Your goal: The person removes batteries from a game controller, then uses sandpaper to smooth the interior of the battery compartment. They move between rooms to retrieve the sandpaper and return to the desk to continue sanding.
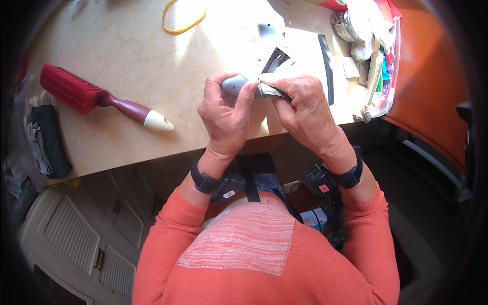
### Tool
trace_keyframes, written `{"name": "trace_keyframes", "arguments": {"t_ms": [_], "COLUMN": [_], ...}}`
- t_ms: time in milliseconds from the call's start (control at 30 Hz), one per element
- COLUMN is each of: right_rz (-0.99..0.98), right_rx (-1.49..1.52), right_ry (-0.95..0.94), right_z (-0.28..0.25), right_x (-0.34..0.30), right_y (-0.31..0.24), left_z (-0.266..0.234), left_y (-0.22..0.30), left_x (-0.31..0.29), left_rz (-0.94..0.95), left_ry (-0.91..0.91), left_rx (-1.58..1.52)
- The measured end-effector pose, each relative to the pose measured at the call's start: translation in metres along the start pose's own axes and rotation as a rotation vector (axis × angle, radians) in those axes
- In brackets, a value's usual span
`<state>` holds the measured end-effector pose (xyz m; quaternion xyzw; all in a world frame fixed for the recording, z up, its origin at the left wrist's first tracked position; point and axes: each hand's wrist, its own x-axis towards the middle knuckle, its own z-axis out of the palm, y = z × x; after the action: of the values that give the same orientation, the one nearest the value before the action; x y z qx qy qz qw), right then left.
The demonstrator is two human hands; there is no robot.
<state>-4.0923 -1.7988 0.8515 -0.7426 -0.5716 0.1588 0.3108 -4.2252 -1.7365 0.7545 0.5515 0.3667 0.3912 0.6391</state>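
Red-bristled brush [96, 99], yellow band [180, 23], seemingly grey tool [235, 84].

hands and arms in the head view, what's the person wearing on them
Both the left hand and the right hand are bare, no gloves. Each wrist carries a dark band, like a watch strap. Salmon-orange knit sleeves are pushed up past the wrists.

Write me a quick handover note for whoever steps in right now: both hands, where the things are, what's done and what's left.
Left hand: gripped around the rounded grey device, held over the table edge.
Right hand: fingers pinching the small metal piece at the device's end.
Nearby: red brush to the left, black comb to the right, yellow band at the far side.
Done: device picked up, metal piece in hand.
Left: whether the piece is going on or coming off cannot be told.
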Motion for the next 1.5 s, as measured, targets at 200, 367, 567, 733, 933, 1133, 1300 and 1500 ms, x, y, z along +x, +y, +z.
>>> {"name": "trace_keyframes", "arguments": {"t_ms": [200,367,567,733,933,1133,1300,1500], "right_rz": [-0.008,0.094,0.040,0.036,0.121,0.066,0.422,0.385], "right_rx": [-0.174,0.094,-0.088,-0.167,0.051,0.019,0.542,0.676], "right_ry": [-0.034,0.000,-0.146,-0.117,-0.034,-0.114,0.104,0.275], "right_z": [0.002,-0.001,-0.001,-0.002,0.000,-0.009,-0.029,-0.005], "right_x": [-0.002,-0.001,-0.003,-0.004,-0.004,-0.001,-0.009,-0.028], "right_y": [0.006,0.010,0.014,0.018,0.018,0.004,-0.002,0.016], "left_z": [0.001,0.000,0.000,0.001,0.000,0.000,-0.001,-0.004], "left_y": [-0.001,0.001,0.001,-0.001,-0.001,-0.001,-0.001,0.000], "left_x": [0.001,0.001,0.001,0.001,0.000,0.001,0.002,0.000], "left_rz": [0.006,-0.009,0.005,-0.027,-0.017,-0.012,-0.052,-0.054], "left_ry": [0.011,-0.001,0.012,0.013,0.020,0.010,0.037,0.020], "left_rx": [0.026,-0.018,0.005,0.008,0.007,-0.051,-0.140,-0.225]}}
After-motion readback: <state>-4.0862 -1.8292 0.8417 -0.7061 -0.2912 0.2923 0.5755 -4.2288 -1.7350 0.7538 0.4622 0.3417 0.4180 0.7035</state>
